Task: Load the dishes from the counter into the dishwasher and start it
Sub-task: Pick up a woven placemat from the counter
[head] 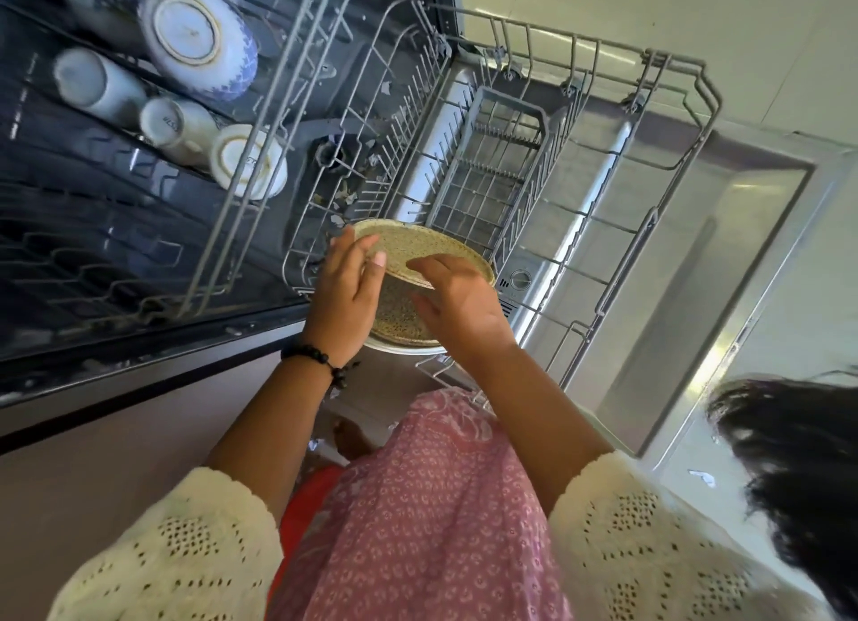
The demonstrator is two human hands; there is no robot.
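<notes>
The left hand [343, 291] has its fingers wrapped over the left rim of a speckled plate [418, 249], thumb lying on the plate's face, so it pinches that edge. The right hand [457, 298] has its fingers curved over the plate's right side from above; how firmly it grips I cannot tell, but the fingers bend round the rim rather than lying flat. Holding it by opposite edges seems meant to lift the top plate off the others and tip it toward upright, which is how it would have to go between the prongs.

Under that tilted plate lies a second speckled plate [399, 318], and below it the rim of a white plate [404, 347] shows. This small stack sits at the near edge of the lower rack [668, 123], close to its left corner. It seems to have been set down there so each plate can be taken off and slotted in turn.

The lower rack is pulled out over the open dishwasher door [724, 258] and holds only the stack and an empty cutlery basket [497, 156] near its middle. The upper rack [241, 165], at the left, carries an upturned patterned bowl [197, 40] and several upturned cups [185, 126] along its near side, turned down so water drains off. Loading looks partway done; starting the machine is still to come.
</notes>
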